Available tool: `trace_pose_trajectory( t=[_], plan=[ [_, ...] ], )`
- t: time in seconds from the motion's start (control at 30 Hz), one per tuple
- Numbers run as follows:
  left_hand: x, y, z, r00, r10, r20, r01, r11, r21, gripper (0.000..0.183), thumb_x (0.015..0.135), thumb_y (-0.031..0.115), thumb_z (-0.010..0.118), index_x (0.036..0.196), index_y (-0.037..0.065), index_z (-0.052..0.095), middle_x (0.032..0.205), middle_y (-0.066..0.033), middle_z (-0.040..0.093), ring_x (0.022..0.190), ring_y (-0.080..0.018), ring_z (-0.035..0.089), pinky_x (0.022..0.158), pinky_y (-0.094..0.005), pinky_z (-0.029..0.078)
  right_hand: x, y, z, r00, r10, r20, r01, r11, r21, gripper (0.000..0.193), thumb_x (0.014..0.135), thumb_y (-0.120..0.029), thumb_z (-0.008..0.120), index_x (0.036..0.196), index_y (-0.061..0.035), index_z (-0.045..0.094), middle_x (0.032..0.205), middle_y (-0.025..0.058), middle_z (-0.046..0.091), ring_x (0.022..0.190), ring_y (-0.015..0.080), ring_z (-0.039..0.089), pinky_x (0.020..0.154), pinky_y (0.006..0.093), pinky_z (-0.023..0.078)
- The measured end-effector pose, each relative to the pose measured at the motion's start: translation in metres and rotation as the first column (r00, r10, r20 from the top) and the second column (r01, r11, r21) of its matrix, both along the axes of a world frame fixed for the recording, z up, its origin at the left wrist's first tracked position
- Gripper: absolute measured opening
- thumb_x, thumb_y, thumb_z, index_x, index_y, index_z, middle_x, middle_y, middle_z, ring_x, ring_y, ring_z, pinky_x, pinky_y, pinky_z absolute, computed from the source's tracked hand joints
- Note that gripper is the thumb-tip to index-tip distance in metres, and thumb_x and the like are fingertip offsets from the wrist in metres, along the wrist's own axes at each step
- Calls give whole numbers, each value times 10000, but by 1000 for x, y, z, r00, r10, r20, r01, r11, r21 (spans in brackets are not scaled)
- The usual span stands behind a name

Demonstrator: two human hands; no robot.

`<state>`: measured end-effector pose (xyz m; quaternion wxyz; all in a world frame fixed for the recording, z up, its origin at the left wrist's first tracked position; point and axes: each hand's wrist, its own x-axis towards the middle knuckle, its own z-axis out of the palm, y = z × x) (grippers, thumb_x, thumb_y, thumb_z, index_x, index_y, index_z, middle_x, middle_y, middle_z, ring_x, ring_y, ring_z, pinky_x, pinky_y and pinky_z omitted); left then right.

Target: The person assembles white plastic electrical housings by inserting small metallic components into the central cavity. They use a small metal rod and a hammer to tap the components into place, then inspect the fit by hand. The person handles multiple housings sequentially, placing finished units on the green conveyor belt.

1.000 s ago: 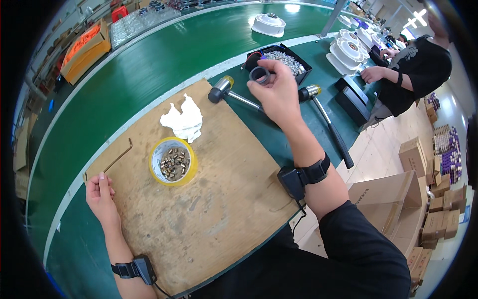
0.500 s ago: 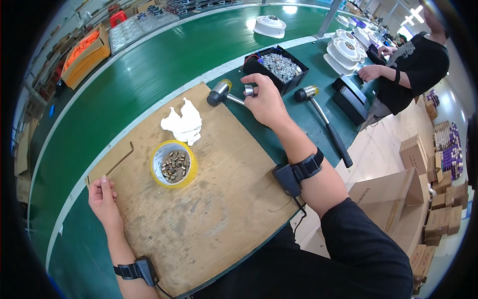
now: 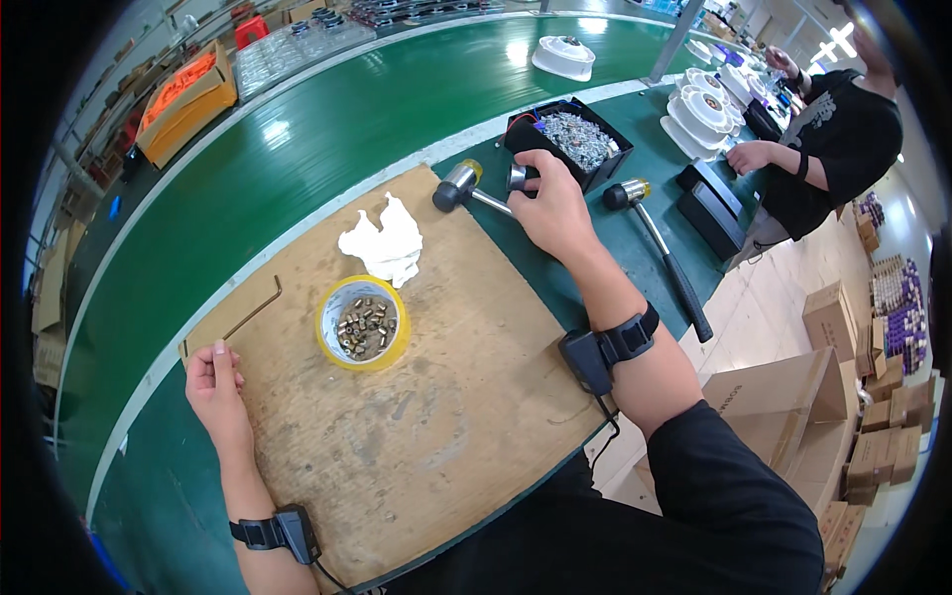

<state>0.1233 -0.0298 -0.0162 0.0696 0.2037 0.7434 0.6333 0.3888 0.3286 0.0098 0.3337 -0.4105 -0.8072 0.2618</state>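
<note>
**Workstation state: right hand at the far edge of the board**

I see a factory line: a long green conveyor bench (image 3: 327, 129) carries a worn wooden board (image 3: 426, 397) laid across its near side as the work surface.

1. The right hand (image 3: 555, 203) reaches to the board's far right corner. Its fingers are closed around a small metal cylinder (image 3: 517, 177), held just over the handle of the near hammer (image 3: 458, 185). The grip is from above, thumb side toward the black parts tray (image 3: 595, 174); I judge this suits a part lifted out of that tray.
2. The left hand (image 3: 213, 382) rests at the board's left edge, fingers curled loosely together and holding nothing that I can make out. It appears to steady the board.
3. Outward from the hands: a yellow tape ring (image 3: 363, 322) sits mid-board and serves as a dish for small brass-coloured pieces, which keeps them from rolling. A crumpled white cloth (image 3: 385, 243) lies just beyond it. A bent hex key (image 3: 253, 312) lies near the left edge.
4. A second hammer (image 3: 659, 248) lies on the bench right of the board, handle toward me, within reach.
5. A co-worker (image 3: 833, 139) sits at the far right with white round housings (image 3: 704, 109).
</note>
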Motion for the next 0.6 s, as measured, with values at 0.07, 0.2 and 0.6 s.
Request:
trace_pose_trajectory(
  t=[0.07,0.2,0.6],
  plan=[
    [0,-1,0,1000,1,-4,-1,1000,1,178,1004,217,621,900,75,596,791,17,589,633,-33,461,573,-194,373,0,-1,1,1000,13,14,-13,1000,16,420,816,1,635,1233,-21,593,1197,153,618,1015,244,675,857,353,546],
    [0,1,1,1000,-2,-4,2,1000,-2,182,1004,217,621,897,72,596,791,17,590,634,-33,462,574,-196,375,2,6,-6,999,32,1,-32,999,36,419,829,-19,665,1241,-20,593,1186,147,629,991,237,674,844,345,546],
    [2,2,4,1000,-1,-1,1,1000,-25,193,1012,219,609,886,74,591,793,20,588,638,-32,460,581,-199,371,-1,12,-13,989,25,-145,-7,993,121,447,820,20,671,1257,-19,588,1138,118,678,850,193,637,789,320,535]
  ],
)
